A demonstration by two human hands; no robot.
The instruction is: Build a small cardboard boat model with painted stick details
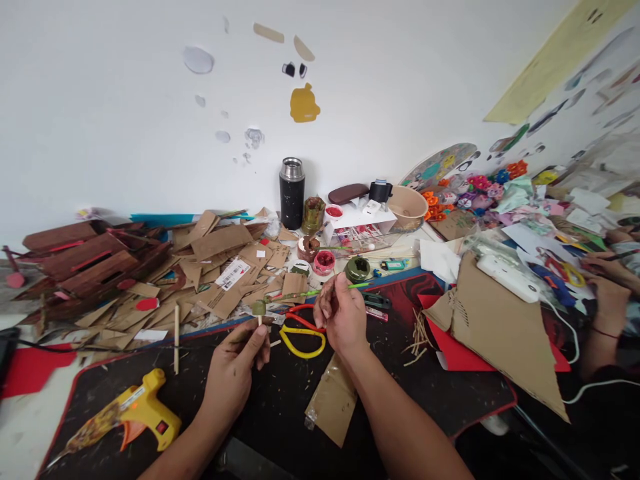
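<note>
My left hand (235, 363) pinches a thin pale stick topped by a small olive-green piece (259, 307). A paintbrush (300, 294) with a bright green handle is gripped in my right hand (345, 317). Its paint-smeared tip points left and reaches the green piece; whether they touch I cannot tell. Under and between the hands lie yellow-and-red-handled scissors (303, 341). Beyond my right hand stands an open pot of dark green paint (358, 268), with a pot of red paint (324, 262) and a brown-smeared pot (308, 248) to its left.
A yellow glue gun (127, 413) lies at the left on the dark mat. Cardboard scraps (220, 280) and brown cardboard models (90, 257) crowd the back left. A black flask (292, 193) stands behind. A large cardboard sheet (500, 320) and another person's hand (607, 300) are at right.
</note>
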